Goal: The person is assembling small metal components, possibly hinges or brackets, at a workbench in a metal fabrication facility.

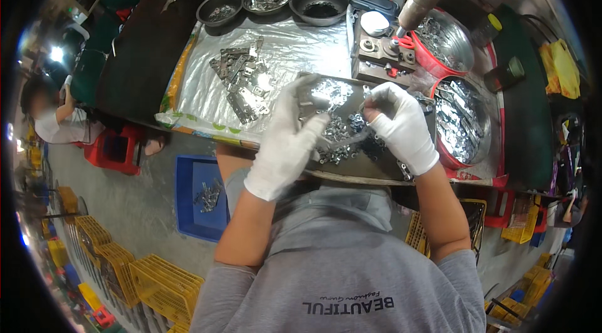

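Observation:
My left hand (285, 142), in a white glove, is over the left part of a dark tray (382, 170). A thin grey metal strip (343, 143) reaches out from under its palm toward the right; the grip itself is partly hidden. My right hand (404, 126), gloved too, has its thumb and fingertips pinched together above the tray's right half. What sits in that pinch is too small to make out. Between the hands lie shiny flat pieces (332, 93), small silver metal parts (335, 129) and dark little parts (357, 122).
Beyond the tray stands a press (421, 0) with its die block (384, 51). Red-rimmed bowls of metal parts (463, 120) are at right. Flat brackets (243, 79) lie on silver sheeting at left, below dark bowls (320, 5). A blue bin (199, 198) is on the floor.

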Tool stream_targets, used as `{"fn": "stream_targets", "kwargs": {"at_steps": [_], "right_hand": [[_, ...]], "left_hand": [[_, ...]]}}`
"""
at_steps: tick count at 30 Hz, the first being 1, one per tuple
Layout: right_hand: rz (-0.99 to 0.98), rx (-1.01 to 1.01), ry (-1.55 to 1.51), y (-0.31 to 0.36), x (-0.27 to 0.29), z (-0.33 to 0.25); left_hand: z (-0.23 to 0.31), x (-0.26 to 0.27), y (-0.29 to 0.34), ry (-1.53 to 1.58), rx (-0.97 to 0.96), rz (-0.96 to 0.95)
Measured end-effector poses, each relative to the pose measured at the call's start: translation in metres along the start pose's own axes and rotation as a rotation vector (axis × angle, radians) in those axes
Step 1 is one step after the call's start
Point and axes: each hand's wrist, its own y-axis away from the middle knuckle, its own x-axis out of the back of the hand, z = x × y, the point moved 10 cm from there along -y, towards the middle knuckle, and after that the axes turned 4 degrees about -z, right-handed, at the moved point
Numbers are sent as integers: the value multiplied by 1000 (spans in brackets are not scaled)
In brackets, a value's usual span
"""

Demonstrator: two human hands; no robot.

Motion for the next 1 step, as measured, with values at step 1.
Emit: {"fn": "stream_targets", "kwargs": {"at_steps": [1], "right_hand": [[4,0,1,1,1,0]], "left_hand": [[5,-11,0,9,-65,-77]]}}
